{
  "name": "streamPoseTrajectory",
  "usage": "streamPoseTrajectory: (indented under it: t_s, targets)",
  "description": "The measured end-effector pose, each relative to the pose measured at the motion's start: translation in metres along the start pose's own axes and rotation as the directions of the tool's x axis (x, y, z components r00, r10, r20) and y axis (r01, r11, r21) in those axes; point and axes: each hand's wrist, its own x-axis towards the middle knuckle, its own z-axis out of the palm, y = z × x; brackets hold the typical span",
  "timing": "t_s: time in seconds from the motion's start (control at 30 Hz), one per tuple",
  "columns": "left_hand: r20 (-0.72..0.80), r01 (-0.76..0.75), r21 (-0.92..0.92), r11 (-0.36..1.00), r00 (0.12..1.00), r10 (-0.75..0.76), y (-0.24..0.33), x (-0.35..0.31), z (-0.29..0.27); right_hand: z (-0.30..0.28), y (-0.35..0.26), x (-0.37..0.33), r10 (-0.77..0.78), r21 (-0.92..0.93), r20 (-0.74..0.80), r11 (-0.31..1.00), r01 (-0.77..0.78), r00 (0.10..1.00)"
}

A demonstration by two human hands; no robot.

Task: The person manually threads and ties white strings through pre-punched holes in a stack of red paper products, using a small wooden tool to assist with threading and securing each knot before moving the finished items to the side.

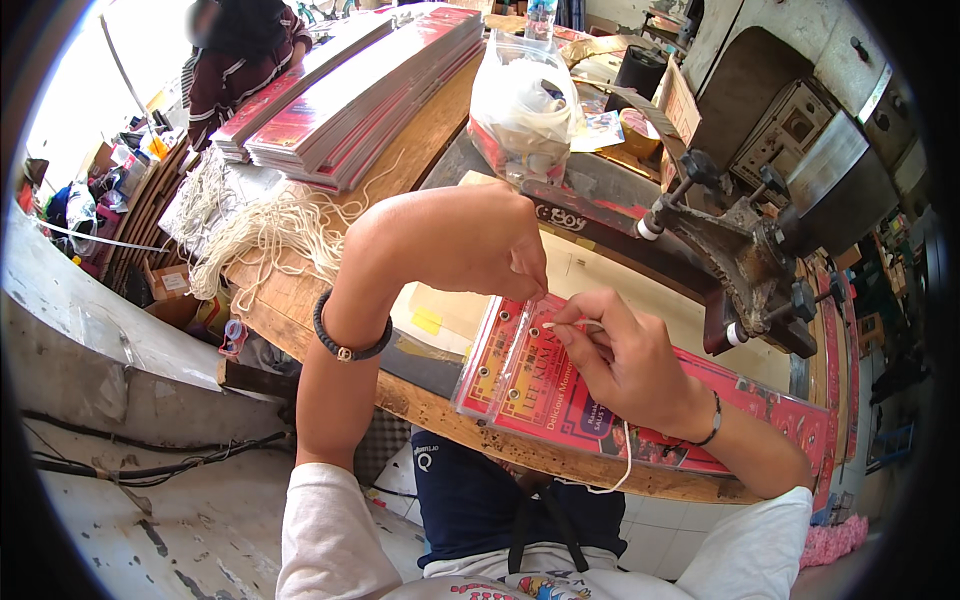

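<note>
Red printed boards (550, 395) with metal eyelets lie stacked at the near edge of the wooden table, their left end towards me. My left hand (470, 240) is bent over the far edge of that end, with its fingertips pinched together close to an eyelet; what they grip is too small to make out. Just to its right, my right hand (635, 370) pinches a white cord (628, 460) above the top board. The cord's tail runs from under this hand over the table edge and hangs down. Parts of the boards are hidden under my right hand and forearm.
Tall stacks of long printed boards (370, 95) stand at the far left, beside a heap of white cords (265, 235). A white plastic bag (525, 105) sits beyond my hands. A metal machine (745, 250) rises at the right. Another person (235, 65) is at the upper left.
</note>
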Motion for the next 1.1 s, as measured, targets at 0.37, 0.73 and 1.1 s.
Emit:
streamPoseTrajectory:
  t_s: [0.37,0.73,1.1]
  targets:
    - [0.073,0.087,0.129,0.988,0.993,-0.097,0.007,0.009,0.019,0.0,-0.006,-0.004,-0.138,-0.158,0.016,0.978,0.138,0.99]
    - [-0.015,-0.137,0.308,0.942,0.989,0.148,0.009,0.004,0.025,0.0,-0.006,-0.01,-0.24,-0.177,0.007,0.955,0.238,0.971]
    - [0.095,-0.201,-0.185,0.962,0.971,0.221,-0.001,-0.001,0.002,-0.009,-0.019,0.002,0.0,-0.041,0.058,0.999,0.002,0.998]
